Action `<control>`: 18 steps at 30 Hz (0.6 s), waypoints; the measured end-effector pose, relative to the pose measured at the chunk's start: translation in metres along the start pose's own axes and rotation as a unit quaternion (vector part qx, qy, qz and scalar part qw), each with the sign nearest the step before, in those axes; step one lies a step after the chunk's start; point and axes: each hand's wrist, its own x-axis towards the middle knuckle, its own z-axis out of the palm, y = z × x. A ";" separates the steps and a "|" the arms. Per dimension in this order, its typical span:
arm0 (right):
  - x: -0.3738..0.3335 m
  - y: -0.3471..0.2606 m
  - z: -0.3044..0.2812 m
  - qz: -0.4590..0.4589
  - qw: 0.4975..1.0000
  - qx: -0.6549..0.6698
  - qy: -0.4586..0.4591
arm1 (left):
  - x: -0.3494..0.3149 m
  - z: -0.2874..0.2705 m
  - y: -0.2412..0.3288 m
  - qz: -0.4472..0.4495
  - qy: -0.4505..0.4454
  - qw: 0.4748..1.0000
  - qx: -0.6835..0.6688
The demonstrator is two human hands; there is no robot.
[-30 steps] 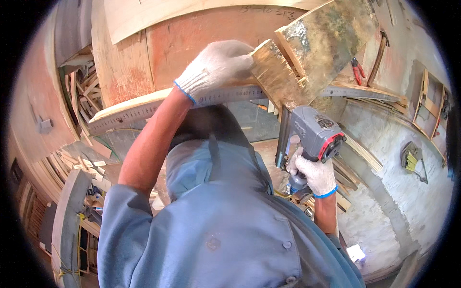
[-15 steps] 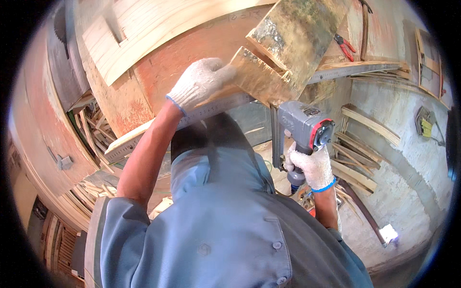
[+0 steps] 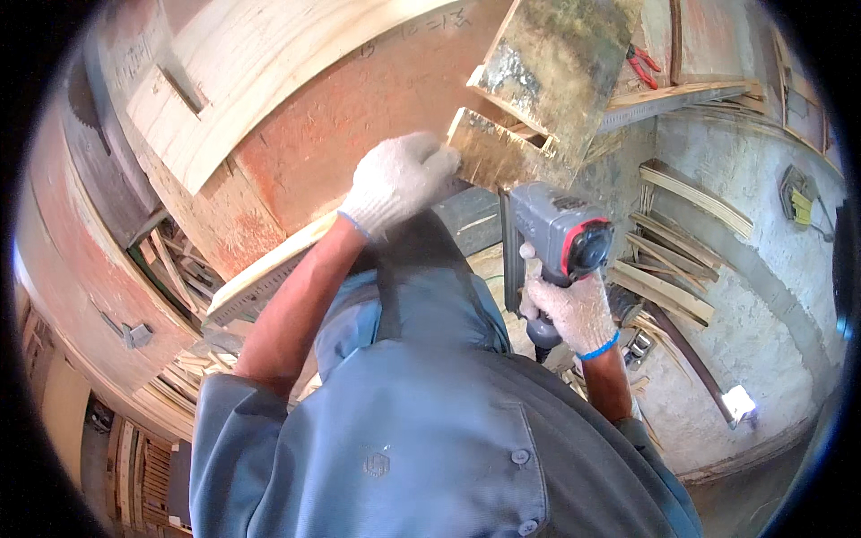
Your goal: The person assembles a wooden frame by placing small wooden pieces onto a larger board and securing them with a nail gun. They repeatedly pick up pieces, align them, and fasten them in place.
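My right hand (image 3: 576,309), in a white knit glove with a blue cuff, is wrapped round the handle of a grey nail gun (image 3: 556,220) with a red ring on its end cap. The gun's nose meets the near edge of a weathered wooden piece (image 3: 560,67), which has a narrow gap across it. My left hand (image 3: 399,179), gloved alike, grips the left end of the piece's near strip (image 3: 493,151); its fingertips are partly blurred. The wooden piece overhangs the bench's near edge.
A pale plywood sheet (image 3: 269,67) with a slot lies on the reddish bench top (image 3: 314,152). A metal ruler (image 3: 247,300) runs along the bench edge. Red-handled pliers (image 3: 642,67) lie at the far right. Wood strips (image 3: 668,291) are stacked on the right; a saw blade (image 3: 85,117) shows at left.
The head view has shifted a little. My left hand has moved right and nearer along with the strip's end. The nail gun stays in my right hand at the wooden piece's near edge.
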 end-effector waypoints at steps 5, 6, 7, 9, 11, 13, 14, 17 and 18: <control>0.000 -0.004 0.004 -0.018 1.000 -0.004 -0.001 | 0.001 0.000 -0.006 -0.001 -0.020 0.999 -0.036; 0.000 -0.006 0.004 -0.016 1.000 0.003 -0.008 | 0.001 -0.001 -0.008 0.004 -0.025 0.999 -0.034; -0.001 -0.011 0.006 -0.007 1.000 0.012 -0.013 | -0.001 -0.003 -0.012 0.057 -0.011 0.997 -0.043; -0.004 -0.026 0.011 0.019 0.999 0.038 -0.020 | -0.001 -0.008 -0.024 0.127 0.022 0.989 -0.067; -0.002 -0.035 0.016 0.051 0.998 0.020 -0.030 | 0.001 -0.008 -0.041 0.117 0.065 0.985 -0.104; 0.004 -0.032 0.019 0.049 0.997 -0.050 -0.044 | 0.003 -0.005 -0.055 0.016 0.094 0.975 -0.200; 0.007 -0.030 0.020 0.033 0.994 -0.092 -0.050 | -0.001 -0.004 -0.058 0.001 0.091 0.974 -0.210; 0.015 -0.002 0.023 -0.089 0.978 -0.185 -0.045 | 0.002 -0.007 -0.071 0.035 0.094 0.975 -0.198; 0.016 0.005 0.025 -0.121 0.970 -0.209 -0.039 | 0.002 -0.007 -0.077 0.085 0.099 0.976 -0.174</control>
